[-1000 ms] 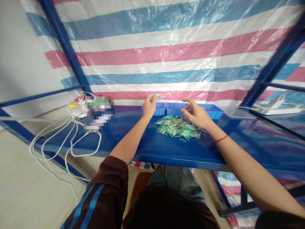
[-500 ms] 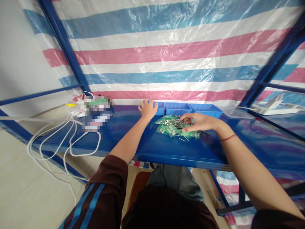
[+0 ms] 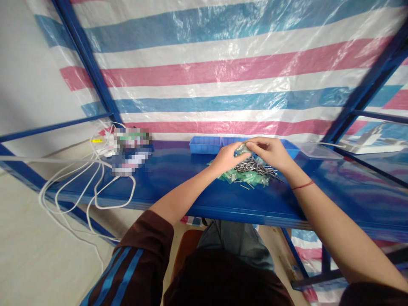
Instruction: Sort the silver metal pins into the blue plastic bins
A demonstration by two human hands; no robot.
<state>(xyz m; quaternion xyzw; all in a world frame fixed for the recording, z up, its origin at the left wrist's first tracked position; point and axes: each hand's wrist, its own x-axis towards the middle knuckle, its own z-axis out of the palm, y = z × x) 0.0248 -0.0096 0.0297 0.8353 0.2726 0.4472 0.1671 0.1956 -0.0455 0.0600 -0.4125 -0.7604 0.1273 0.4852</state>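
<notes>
- While my left hand [image 3: 228, 156] and right hand [image 3: 273, 152] pinch a plastic packet [image 3: 242, 149], I should grip lightly.
- Working low over the metal pieces [image 3: 256, 167] should limit scatter.

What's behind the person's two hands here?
Behind the left hand and right hand is a row of blue bins, with striped sheeting beyond. The row's left end shows; the hands cover much of its middle, so whatever lies there cannot be seen.
</notes>
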